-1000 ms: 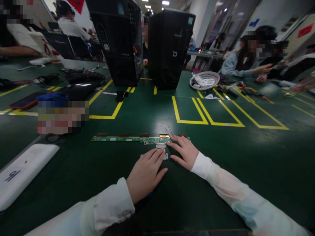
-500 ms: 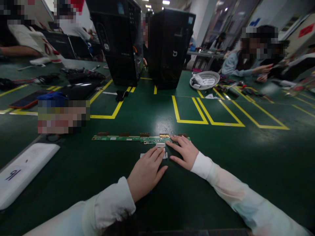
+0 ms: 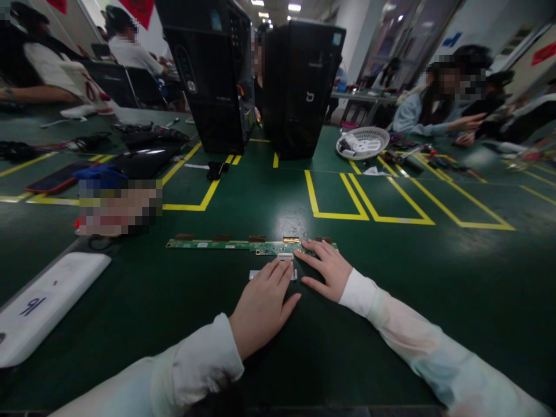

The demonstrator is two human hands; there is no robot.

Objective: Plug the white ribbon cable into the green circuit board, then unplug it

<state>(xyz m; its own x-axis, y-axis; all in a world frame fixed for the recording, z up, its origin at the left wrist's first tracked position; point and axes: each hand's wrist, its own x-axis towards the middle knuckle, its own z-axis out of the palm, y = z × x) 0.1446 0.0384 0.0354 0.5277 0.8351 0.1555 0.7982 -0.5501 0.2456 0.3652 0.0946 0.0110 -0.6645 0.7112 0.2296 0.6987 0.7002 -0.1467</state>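
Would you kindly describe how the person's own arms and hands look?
The left sleeve and right sleeve are long, loose and whitish, with soft pink and blue-green tints, ending in plain pale cuffs at the wrists. The left hand and right hand are bare and ungloved.

"What carries everything in front of you?"

"Your dark green table (image 3: 391, 313), marked out with yellow tape (image 3: 343, 216)."

"And what lies nearest you?"

"A long green circuit board (image 3: 212, 245) stretches across, with a pale flat piece (image 3: 253, 274) on your side of it, partly covered. Off to your left lies a white case (image 3: 65, 289)."

"Farther back?"

"You have a black computer tower (image 3: 212, 92) standing upright beside a second tower (image 3: 293, 98), a gap between them. Left of the pair: a glossy black panel (image 3: 150, 162) and dark cables (image 3: 87, 141). Right of it: a white basket (image 3: 383, 138) near scattered small parts (image 3: 412, 165)."
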